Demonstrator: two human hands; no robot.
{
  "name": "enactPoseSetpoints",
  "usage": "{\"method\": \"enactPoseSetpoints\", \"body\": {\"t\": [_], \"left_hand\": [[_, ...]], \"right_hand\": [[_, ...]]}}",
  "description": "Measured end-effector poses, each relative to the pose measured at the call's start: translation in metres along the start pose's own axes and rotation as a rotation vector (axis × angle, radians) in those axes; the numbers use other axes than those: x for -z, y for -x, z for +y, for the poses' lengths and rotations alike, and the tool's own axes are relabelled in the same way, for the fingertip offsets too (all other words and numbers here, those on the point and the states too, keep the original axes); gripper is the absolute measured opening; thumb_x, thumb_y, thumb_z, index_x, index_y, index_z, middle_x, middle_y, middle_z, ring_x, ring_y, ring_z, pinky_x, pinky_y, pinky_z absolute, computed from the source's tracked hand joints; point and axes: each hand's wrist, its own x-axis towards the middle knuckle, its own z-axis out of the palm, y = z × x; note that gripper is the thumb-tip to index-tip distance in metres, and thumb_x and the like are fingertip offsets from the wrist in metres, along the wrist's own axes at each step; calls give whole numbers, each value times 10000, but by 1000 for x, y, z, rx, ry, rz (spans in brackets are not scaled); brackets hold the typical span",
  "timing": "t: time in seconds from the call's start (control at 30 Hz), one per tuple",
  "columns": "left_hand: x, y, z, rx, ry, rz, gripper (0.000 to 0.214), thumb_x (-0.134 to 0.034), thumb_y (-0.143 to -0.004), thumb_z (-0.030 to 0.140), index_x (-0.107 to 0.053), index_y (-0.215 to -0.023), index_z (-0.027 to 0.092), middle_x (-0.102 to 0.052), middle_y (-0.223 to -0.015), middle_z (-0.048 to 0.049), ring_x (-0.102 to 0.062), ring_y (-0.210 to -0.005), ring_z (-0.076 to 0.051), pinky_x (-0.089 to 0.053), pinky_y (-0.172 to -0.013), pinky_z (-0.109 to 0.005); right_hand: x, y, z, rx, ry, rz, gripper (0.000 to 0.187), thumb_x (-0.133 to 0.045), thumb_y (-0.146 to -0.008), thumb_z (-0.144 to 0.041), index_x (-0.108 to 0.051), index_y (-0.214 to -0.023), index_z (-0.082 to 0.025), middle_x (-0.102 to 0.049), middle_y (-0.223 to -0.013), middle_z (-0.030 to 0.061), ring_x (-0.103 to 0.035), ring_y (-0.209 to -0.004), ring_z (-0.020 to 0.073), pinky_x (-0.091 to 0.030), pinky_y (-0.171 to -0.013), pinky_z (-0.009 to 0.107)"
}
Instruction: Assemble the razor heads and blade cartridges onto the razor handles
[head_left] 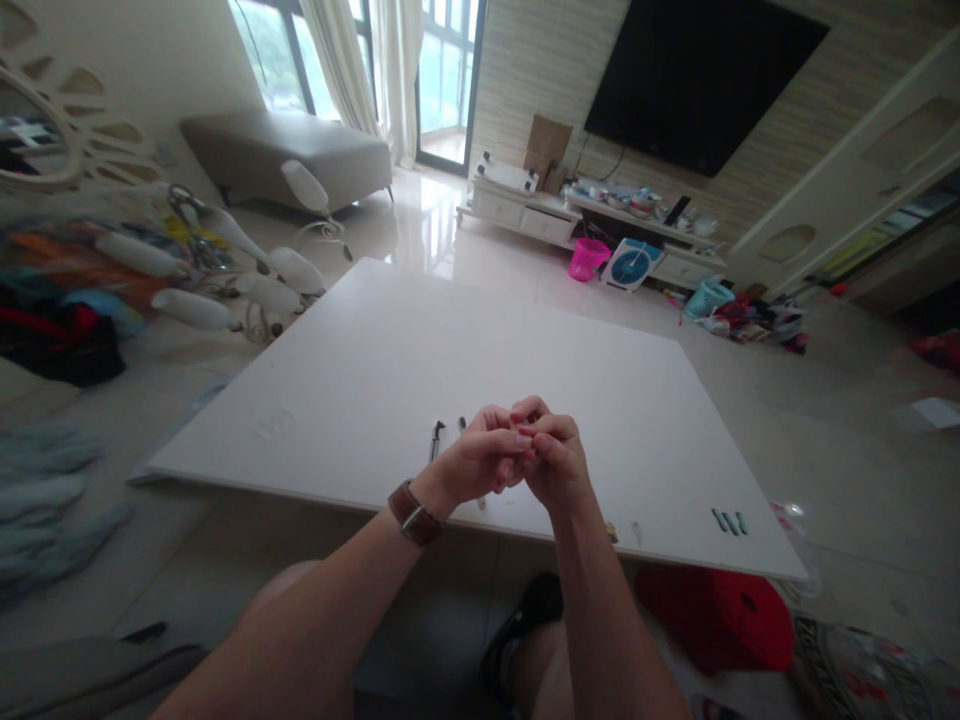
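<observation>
Above the near part of a white tabletop (480,340), my left hand (487,455) and my right hand (556,458) meet, fingertips pressed together. Whatever is pinched between them is too small or hidden to make out. A slim dark tool with a bent tip (436,440) lies just left of my left hand. Behind that hand the dark end of another slim piece (462,423) shows, the rest covered. Right of my right wrist are a small dark and yellow item (612,532) and a pale, see-through piece (637,532).
Three short dark green strips (729,522) lie near the table's right corner, and several faint clear strips (274,424) at its left. A red stool (720,615) stands under the front edge. A lamp with several white shades (262,290) is beyond the left edge.
</observation>
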Motion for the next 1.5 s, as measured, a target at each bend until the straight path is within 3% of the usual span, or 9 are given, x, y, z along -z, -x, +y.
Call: {"method": "enactPoseSetpoints", "body": {"t": [0.17,0.67,0.87,1.07,1.23,1.5], "left_hand": [[0,0,0,-10,5,-1,282,-748,-691,241,-621,-468,122,-446,-302,17,-373,-249,-60,-283,-313,-174],[-2,1,0,10,-10,26,262,-742,-673,240,-625,-470,123,-453,-309,14,-367,-264,-61,-252,-318,-189],[-1,0,-1,5,-6,8,249,-743,-688,249,-643,-496,125,-448,-306,21,-374,-260,-65,-262,-329,-195],[1,0,-1,1,10,-10,289,-742,-692,244,-613,-459,131,-444,-304,17,-385,-263,-69,-277,-326,-195],[1,1,-1,-2,17,4,319,-748,-683,246,-586,-435,130,-429,-295,18,-376,-258,-64,-282,-323,-184],[0,0,0,4,12,0,293,-750,-677,231,-601,-448,124,-441,-305,18,-377,-256,-62,-277,-315,-181]], "right_hand": [[-1,-1,0,7,6,35,161,-882,-696,-382,-777,-637,-275,-626,-865,20,-598,-708,127,-521,-608,271],[-1,-1,0,-13,0,28,131,-866,-716,-351,-783,-650,-274,-610,-854,5,-562,-600,90,-481,-511,231],[-2,-1,-2,-42,3,48,187,-898,-659,-393,-770,-609,-266,-610,-851,11,-581,-672,112,-516,-591,251],[0,-1,-1,-58,-21,15,184,-894,-663,-409,-772,-655,-272,-608,-883,18,-584,-651,122,-497,-510,254],[0,-1,0,-23,-33,-18,136,-892,-680,-369,-786,-698,-286,-603,-882,15,-603,-706,127,-515,-563,257],[0,-1,1,-49,-8,36,211,-898,-661,-403,-751,-614,-259,-606,-864,15,-584,-669,126,-523,-581,281]]}}
